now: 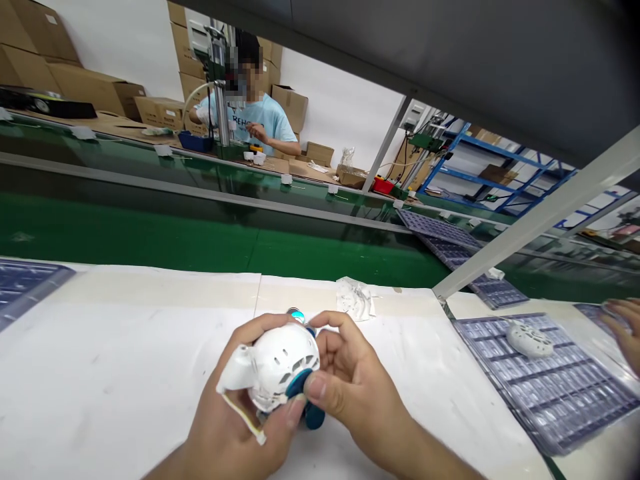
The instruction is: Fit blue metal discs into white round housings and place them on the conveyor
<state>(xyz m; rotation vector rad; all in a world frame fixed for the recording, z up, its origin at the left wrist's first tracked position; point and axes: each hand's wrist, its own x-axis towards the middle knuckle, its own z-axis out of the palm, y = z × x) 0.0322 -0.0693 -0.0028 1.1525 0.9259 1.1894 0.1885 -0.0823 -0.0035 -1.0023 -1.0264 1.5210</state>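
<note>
My left hand [250,420] is wrapped around a rounded white plastic housing [285,350] with vent slots and a short neck on its left side. From the neck hangs a thin lead [240,413] ending in a small white connector. My right hand [350,383] pinches the edge of a teal disc [299,383], which lies against the vented side of the housing; my left thumb touches near its lower edge. Below the disc, more teal parts [315,417] show, partly hidden by my fingers. A shiny blue round piece [297,315] peeks out behind the housing.
A crumpled white plastic bag [355,299] lies behind my hands on the white table [100,373]. To the right, a clear blue tray [570,393] bears another white housing [530,340]; another person's hand [625,327] is beside it. Beyond runs a green conveyor [200,233]. A slanted post [540,220] stands right.
</note>
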